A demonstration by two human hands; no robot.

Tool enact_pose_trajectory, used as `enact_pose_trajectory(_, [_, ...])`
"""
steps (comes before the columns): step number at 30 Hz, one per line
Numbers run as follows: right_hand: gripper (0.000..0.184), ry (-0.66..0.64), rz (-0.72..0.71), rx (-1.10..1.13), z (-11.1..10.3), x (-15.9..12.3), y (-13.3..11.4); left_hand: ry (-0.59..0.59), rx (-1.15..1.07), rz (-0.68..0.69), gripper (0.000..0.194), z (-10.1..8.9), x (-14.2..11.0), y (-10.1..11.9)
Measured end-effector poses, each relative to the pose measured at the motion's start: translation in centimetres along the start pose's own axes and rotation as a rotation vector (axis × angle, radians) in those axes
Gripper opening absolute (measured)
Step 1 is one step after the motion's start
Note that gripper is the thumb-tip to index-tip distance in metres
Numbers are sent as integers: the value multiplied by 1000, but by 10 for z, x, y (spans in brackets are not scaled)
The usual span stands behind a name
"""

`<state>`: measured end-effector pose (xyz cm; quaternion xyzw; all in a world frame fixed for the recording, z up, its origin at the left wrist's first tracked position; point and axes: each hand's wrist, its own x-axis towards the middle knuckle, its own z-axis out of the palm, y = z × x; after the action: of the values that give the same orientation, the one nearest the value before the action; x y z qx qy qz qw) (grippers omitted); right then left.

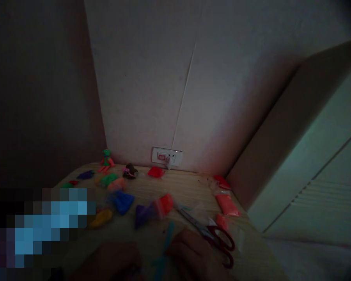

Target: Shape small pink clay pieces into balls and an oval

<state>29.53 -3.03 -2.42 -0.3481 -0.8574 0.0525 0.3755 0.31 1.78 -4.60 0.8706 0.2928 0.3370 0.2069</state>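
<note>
The scene is very dim. My left hand and my right hand rest low on a wooden table, close together. A thin teal stick runs between them, and my right hand's fingers touch it. Whether either hand grips it is too dark to tell. Red-handled scissors lie just right of my right hand. Bags of modelling clay lie ahead: blue, purple, orange-red and yellow.
A small clay figure stands at the table's far left corner by the wall. A wall socket sits behind the table. More red clay bags lie on the right, near a white cabinet. A blurred patch covers the lower left.
</note>
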Motion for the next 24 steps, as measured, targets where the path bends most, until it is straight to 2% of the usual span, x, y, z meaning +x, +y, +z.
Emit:
enact_pose_trajectory(4, [25,21,5,4,-20,11,-3,121,35,-5,16,-29,12,-2])
enact_pose_trajectory(7, [28,30,16,-2,-24,13,-4,105,30,-5,17,-41,23,7])
enact_pose_trajectory(11, [16,8,-1,-58,-21,12,-4,17,9,25,18,-42,32,23])
enact_pose_trajectory(14, [6,-23,3,-124,-20,14,-2,-16,15,48,21,-39,35,19])
enact_pose_trajectory(19, [19,-93,79,-193,-24,18,4,-31,44,37,32,-47,39,1])
enact_pose_trajectory(24, [26,-118,182,-181,-33,12,15,-39,63,25,31,-52,39,7])
